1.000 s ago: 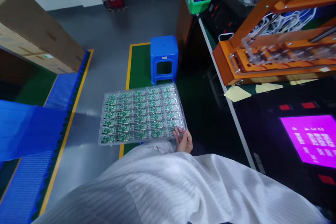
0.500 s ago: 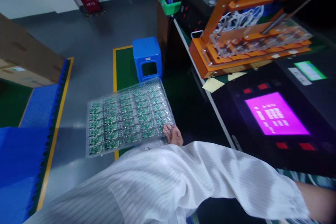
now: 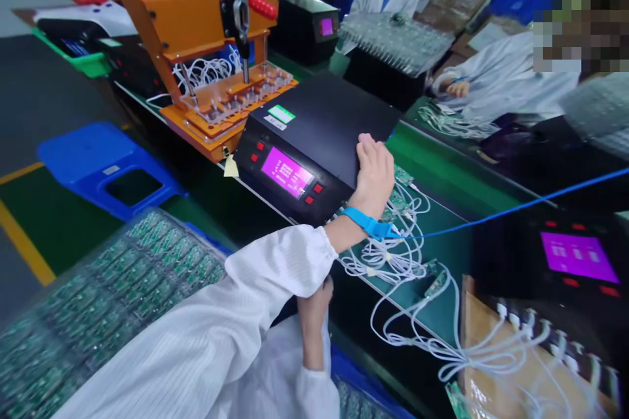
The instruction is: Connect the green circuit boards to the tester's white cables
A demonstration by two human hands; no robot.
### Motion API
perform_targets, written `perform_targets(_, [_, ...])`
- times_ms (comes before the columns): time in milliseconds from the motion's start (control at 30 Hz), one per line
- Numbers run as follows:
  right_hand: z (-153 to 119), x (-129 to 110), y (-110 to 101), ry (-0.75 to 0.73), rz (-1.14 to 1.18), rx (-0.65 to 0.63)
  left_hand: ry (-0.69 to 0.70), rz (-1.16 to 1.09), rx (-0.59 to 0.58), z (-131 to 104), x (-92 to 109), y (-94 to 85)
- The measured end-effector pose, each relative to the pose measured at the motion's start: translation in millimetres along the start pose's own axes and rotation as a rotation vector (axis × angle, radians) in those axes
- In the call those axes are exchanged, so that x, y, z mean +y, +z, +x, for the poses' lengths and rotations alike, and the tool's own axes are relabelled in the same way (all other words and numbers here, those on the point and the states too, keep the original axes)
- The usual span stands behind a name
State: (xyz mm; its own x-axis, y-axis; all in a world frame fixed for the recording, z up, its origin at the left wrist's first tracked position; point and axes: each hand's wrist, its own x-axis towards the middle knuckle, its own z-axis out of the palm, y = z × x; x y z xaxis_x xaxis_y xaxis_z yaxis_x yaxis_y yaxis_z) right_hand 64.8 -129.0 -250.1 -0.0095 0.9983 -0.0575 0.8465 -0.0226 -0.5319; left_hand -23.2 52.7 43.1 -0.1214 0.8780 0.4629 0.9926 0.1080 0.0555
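Note:
My left hand (image 3: 374, 167) reaches across and rests on the right end of a black box-shaped device (image 3: 324, 124) with a lit magenta screen. Its fingers lie against the top and grip nothing. A blue wrist strap (image 3: 366, 221) with a blue cord circles that wrist. Below the left sleeve is my right hand (image 3: 316, 301), close to my body; its fingers are mostly hidden by the sleeve and shadow. A clear plastic tray of green circuit boards (image 3: 113, 294) is at the lower left, blurred and partly covered by the left sleeve.
An orange clamp fixture (image 3: 221, 105) stands left of the device. White cables (image 3: 388, 252) lie tangled on the green bench. A second screened device (image 3: 580, 255) sits at right, a blue stool (image 3: 113, 167) at left. Co-workers in white coats (image 3: 501, 82) sit across the bench.
The view has swung right. My left hand, out of frame before, now rests on the black device. The tray, earlier held at its corner by my right hand, appears lower and further left.

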Motion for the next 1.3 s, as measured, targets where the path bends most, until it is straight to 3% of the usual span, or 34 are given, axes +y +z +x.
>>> perform_targets(100, [-0.8,21.1,4.7,0.169,-0.16,-0.151,-0.02,-0.044,0.0,-1.5,2.4,-1.2])
perform_targets(167, [5.5,28.4,5.4,0.205,-0.24,-0.251,-0.026,-0.06,-0.01,-2.0,2.8,-2.3])
perform_targets(367, [36.2,9.7,0.7,0.325,-0.332,-0.357,-0.029,-0.108,-0.021,-1.9,0.4,-4.5])
perform_targets(500, [41.8,-5.2,1.6,0.345,-0.324,-0.276,-0.017,-0.094,-0.012,-2.5,0.4,-4.6])
perform_targets(633, [36.6,-5.6,1.3,0.342,-0.307,-0.183,-0.011,-0.077,-0.014,-3.0,0.5,-5.8])
perform_targets(1300, [37.7,21.4,-19.0,0.53,-0.166,-0.148,-0.016,-0.146,-0.013,-1.3,-2.7,-0.7])
